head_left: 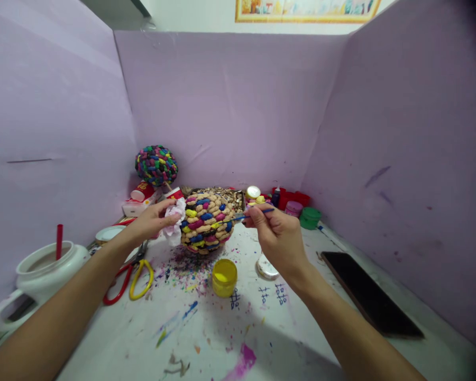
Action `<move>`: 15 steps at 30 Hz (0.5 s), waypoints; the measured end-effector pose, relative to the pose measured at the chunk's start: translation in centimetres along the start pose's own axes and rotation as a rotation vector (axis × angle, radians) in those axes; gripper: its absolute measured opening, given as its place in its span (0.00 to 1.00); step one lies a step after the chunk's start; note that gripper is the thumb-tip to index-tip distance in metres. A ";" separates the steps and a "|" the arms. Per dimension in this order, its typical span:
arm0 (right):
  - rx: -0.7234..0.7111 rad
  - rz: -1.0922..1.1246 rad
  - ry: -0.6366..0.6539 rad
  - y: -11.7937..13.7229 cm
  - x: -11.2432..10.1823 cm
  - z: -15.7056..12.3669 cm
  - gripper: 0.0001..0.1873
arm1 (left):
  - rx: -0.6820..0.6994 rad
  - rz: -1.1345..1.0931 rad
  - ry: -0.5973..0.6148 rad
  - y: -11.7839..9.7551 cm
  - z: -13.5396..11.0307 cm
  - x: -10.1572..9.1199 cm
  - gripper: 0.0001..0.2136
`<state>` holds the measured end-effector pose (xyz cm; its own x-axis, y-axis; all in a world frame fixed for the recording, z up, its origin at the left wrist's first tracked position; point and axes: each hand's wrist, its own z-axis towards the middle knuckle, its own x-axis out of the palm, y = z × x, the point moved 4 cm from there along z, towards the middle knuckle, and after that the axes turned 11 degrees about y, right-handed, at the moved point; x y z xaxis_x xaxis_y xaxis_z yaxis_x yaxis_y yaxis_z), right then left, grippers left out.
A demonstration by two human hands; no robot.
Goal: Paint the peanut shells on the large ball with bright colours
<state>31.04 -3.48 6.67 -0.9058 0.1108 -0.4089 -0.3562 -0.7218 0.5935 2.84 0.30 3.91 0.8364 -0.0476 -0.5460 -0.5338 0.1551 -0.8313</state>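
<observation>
A ball covered in peanut shells (206,225), partly painted blue, yellow and magenta, rests on the paint-spotted table. My left hand (158,218) is closed on a crumpled white tissue (176,219), which presses against the ball's left side. In my right hand (275,227) I pinch a thin blue paintbrush (246,216); its tip, with yellow by it, meets the ball's front right. Just below the ball stands an open jar of yellow paint (224,279). A round jar lid (267,266) lies under my right hand.
Scissors (131,280) with red and yellow handles lie left. A white mug (51,270) holds a red stick. A painted ball (156,165) and a tray of shells (234,198) sit behind. A phone (371,293) and paint pots (310,217) are right. Purple boards (238,106) enclose the table.
</observation>
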 end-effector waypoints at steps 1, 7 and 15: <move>0.008 -0.006 -0.002 0.0 -0.1 0.1 0.13 | -0.001 -0.005 -0.004 0.1 0.0 0.0 0.33; 0.030 -0.011 -0.027 0.2 -0.5 0.2 0.14 | 0.019 -0.007 -0.006 0.1 0.0 -0.1 0.33; 0.002 -0.020 -0.052 0.2 -0.6 0.1 0.13 | -0.005 0.008 -0.023 0.0 0.0 -0.1 0.34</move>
<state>31.46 -3.63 7.12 -0.9091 0.1608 -0.3843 -0.3749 -0.7178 0.5867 2.72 0.30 3.99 0.8346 -0.0240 -0.5504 -0.5413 0.1500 -0.8273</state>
